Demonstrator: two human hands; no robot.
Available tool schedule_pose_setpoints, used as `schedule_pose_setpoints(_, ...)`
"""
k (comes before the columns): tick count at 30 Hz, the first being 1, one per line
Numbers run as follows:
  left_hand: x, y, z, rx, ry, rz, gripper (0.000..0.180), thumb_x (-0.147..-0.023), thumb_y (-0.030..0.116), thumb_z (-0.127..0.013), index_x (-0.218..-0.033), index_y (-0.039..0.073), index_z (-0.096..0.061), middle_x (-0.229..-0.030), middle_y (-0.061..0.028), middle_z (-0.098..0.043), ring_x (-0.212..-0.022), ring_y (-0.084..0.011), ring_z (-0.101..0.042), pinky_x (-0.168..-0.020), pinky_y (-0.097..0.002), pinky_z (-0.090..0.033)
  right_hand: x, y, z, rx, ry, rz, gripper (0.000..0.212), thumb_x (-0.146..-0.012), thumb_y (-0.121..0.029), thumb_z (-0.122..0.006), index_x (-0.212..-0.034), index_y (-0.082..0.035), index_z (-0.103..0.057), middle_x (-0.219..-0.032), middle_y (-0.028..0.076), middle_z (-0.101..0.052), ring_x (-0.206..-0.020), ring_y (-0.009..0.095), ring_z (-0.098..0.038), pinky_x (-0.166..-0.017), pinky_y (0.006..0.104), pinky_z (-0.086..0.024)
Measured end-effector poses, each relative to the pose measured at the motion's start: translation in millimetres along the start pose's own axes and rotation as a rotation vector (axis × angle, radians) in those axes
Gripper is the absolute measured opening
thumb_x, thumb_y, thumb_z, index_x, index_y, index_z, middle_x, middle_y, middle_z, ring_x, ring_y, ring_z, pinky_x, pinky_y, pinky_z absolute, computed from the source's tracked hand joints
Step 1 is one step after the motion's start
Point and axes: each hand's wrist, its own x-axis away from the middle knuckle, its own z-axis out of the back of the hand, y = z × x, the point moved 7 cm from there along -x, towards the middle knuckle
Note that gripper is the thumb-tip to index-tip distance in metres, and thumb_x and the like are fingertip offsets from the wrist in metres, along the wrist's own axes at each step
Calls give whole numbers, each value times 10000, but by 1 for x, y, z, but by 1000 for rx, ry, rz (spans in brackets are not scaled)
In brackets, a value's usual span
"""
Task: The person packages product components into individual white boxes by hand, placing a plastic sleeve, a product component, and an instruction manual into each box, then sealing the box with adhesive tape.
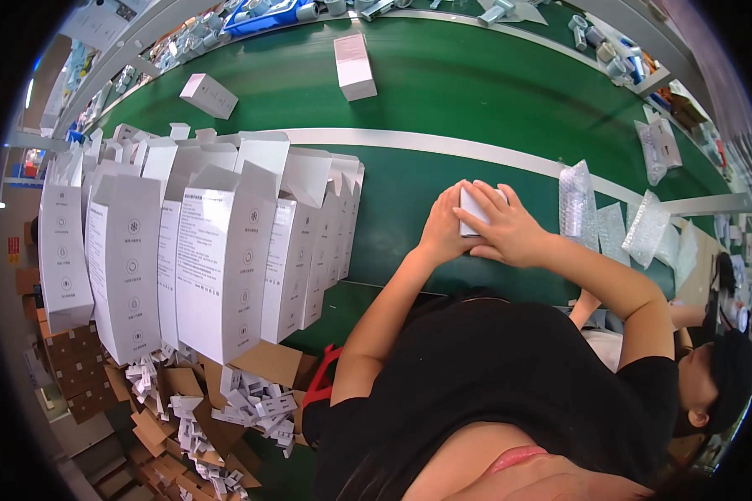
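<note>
A small white box [473, 212] is between my two hands over the green work table [393, 217]. My left hand [443, 227] wraps its left side, fingers closed against it. Across its top and right side lies my right hand [516, 230], its fingers bent over the edge and pressing on the box. Much of the box is hidden under the fingers. To the left stands a tight group of tall white cartons [217, 259], upright, several with their top flaps raised. Bubble-wrapped items [575, 204] lie just right of my right hand.
Beyond a white rail [443, 144] runs a green belt [476, 75] carrying two white boxes, one [355, 67] standing nearer the middle. More bubble wrap [646, 230] lies at the right. Brown cartons of small white boxes [259, 401] sit low left. Another person [710, 376] is close at my right.
</note>
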Motion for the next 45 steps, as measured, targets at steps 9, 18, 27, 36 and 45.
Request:
schedule_pose_setpoints(9, -36, -40, 77, -323, 148, 54, 878, -664, 258, -723, -1330, -36, -232, -1310, -234, -332, -1200, -349, -351, -1005, -394, -297, -17, 76, 11, 30, 98, -189, 600, -721, -228, -620, -1268, -88, -417, -1341, 224, -301, -1182, 354, -339, -870, 447, -305)
schedule_pose_setpoints(18, -170, -132, 194, -742, 830, 501, 969, -700, 593, -597, -1319, -52, -223, -1310, -320, -294, -1220, -416, -308, -951, -458, -330, -45, 229, 19, 431, 418, -455, 580, -772, -144, -556, -1314, -70, -365, -1371, 220, -279, -1204, 374, -336, -940, 467, -277)
schedule_pose_setpoints(27, -181, -225, 240, -699, 635, 1135, 845, -549, 671, -666, -1005, -31, -545, -939, -186, -623, -899, -355, -595, -865, -475, -413, -6, 177, 26, -245, 620, -550, 459, -752, -106, -551, -1197, -37, -460, -1193, 107, -473, -1078, 262, -456, -918, 348, -325)
schedule_pose_setpoints(36, -85, -104, 119, -163, 772, 388, 602, -703, 229, -718, -1157, -22, -414, -1008, -182, -538, -917, -284, -553, -800, -348, -434, 8, 154, -41, -1191, 688, -772, 787, -738, -128, -668, -1372, -84, -203, -1269, 172, -404, -1149, 270, -435, -910, 339, -370)
schedule_pose_setpoints(45, -26, 18, 50, 277, 285, -94, 908, -688, 311, -709, -1352, 0, -175, -1376, -201, -260, -1253, -337, -302, -1021, -400, -259, 9, 94, -18, -995, 616, -650, 950, -602, -146, -770, -1336, -31, -178, -1231, 168, -402, -1074, 271, -461, -899, 356, -383)
